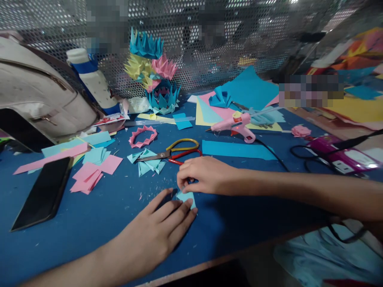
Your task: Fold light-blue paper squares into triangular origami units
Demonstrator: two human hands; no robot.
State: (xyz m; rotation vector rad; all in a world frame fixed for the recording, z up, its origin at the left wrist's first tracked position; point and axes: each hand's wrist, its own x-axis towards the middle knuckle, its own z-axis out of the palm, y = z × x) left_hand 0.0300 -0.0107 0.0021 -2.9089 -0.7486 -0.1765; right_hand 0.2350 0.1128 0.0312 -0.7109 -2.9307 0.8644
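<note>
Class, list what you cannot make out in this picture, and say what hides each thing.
All in the head view:
- Part of the pale blue paper: covered by fingers of the left hand and right hand.
- Part of the red scissor handle: behind the right hand.
- The far side of the backpack: cut off by the left edge.
- Folds in the orange paper: blurred.
- Background patches: pixelated.

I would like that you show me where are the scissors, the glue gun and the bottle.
Scissors (pixel 164 156): head view, on the metal by the pivot.
Glue gun (pixel 229 124): head view, on its pink body.
Bottle (pixel 95 87): head view, on its white side.
</note>
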